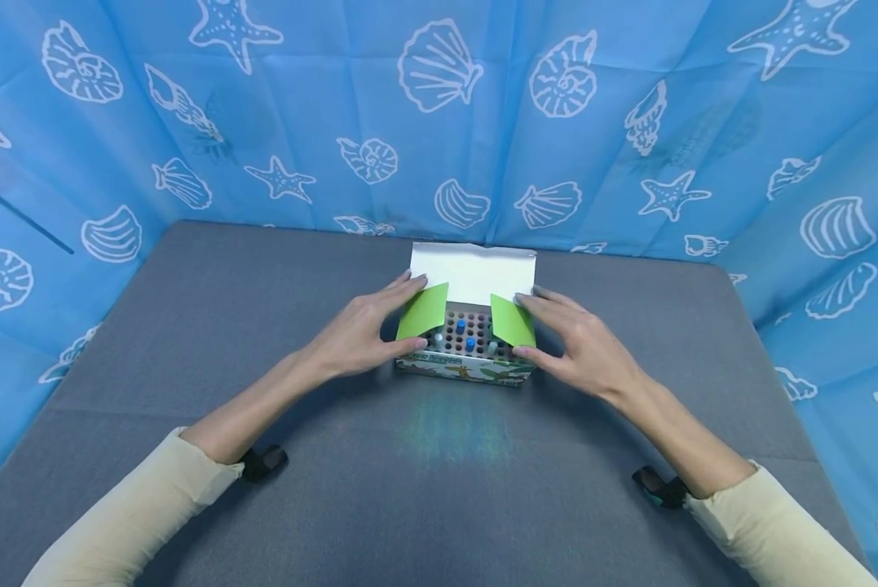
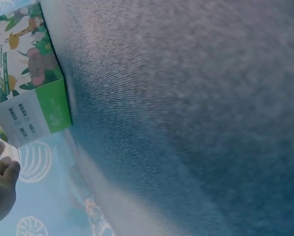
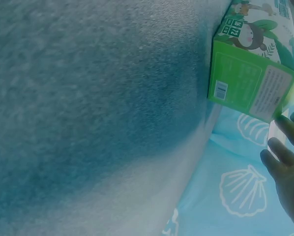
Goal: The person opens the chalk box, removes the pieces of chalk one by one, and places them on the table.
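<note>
A small printed cardboard box (image 1: 468, 371) with cartoon animals stands on the grey table, its white lid (image 1: 474, 273) raised at the back. Inside is an insert (image 1: 475, 319) with rows of holes, and a few blue-topped and pale-topped items (image 1: 470, 344) of unclear kind sit in it. My left hand (image 1: 365, 326) touches the left green flap (image 1: 424, 311), thumb toward the front corner. On the other side, fingers of my right hand (image 1: 581, 338) touch the right green flap (image 1: 514, 322). Both flaps stand tilted inward, partly covering the insert. Both hands' fingers look fairly straight and spread.
The grey cloth-covered table (image 1: 453, 497) extends around the box. A blue curtain (image 1: 299, 106) with white shell and starfish prints hangs close behind the box and along both sides. Dark wrist straps (image 1: 264, 465) sit near the sleeve cuffs.
</note>
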Available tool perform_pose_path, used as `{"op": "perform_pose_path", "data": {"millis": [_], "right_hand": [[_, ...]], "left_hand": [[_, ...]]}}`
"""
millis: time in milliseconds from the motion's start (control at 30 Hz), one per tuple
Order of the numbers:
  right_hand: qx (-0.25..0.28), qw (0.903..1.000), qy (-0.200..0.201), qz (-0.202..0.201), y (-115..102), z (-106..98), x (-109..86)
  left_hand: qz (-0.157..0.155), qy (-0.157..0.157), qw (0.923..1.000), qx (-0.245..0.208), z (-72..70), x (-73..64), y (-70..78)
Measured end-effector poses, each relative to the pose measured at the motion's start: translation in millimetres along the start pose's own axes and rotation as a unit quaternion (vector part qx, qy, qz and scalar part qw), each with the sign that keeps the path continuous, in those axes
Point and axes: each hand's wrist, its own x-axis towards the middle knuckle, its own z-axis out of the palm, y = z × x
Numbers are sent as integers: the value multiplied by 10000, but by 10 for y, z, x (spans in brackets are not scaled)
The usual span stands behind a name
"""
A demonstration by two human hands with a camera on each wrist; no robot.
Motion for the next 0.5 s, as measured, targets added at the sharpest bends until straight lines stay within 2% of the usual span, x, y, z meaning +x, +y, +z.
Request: {"op": "perform_pose_path", "data": {"millis": [300,500], "right_hand": [[-29,9997,99,-232,-70,-10,113],[220,9997,49,-86,-88,-28,122]], "left_hand": [[447,338,9983,-179,-62,42,43],[572,547,9966,-240,-90,44,75]]}}
